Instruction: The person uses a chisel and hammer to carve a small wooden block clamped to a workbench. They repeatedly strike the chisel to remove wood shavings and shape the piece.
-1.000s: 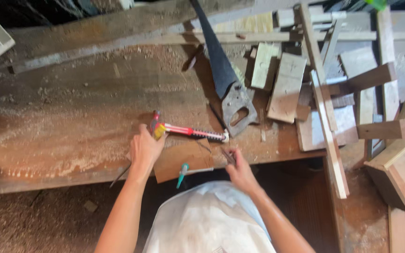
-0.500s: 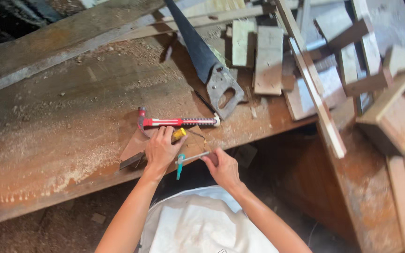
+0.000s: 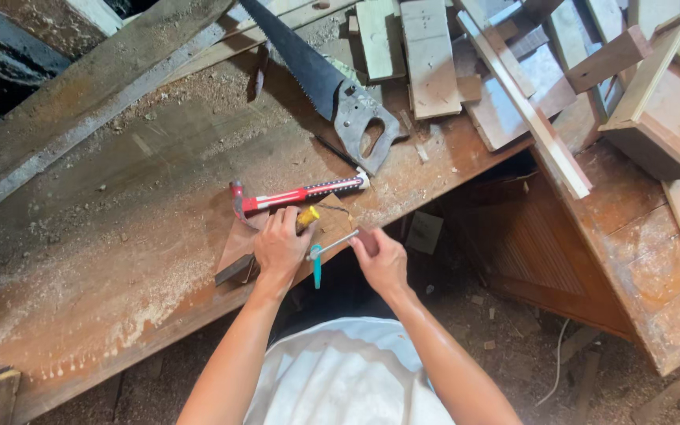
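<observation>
My left hand (image 3: 279,245) presses down on a small brown board (image 3: 238,242) at the front edge of the workbench (image 3: 120,236). Its fingertips touch a yellow object (image 3: 307,217). My right hand (image 3: 381,258) is just off the bench edge, closed on the reddish handle of a small tool (image 3: 332,245). The tool has a thin metal rod pointing left and a teal part hanging below. A red-handled hammer (image 3: 301,194) lies on the bench just beyond my left hand.
A handsaw (image 3: 320,83) lies diagonally behind the hammer. Wooden offcuts and slats (image 3: 430,55) are piled at the back right, with an open wooden box (image 3: 663,102) beside them. Sawdust covers the bench at left. Long planks (image 3: 96,94) run along the back.
My left hand has come off the hammer's head end and settled on the small board. My right hand has brought the rod tool up to the board's edge.
</observation>
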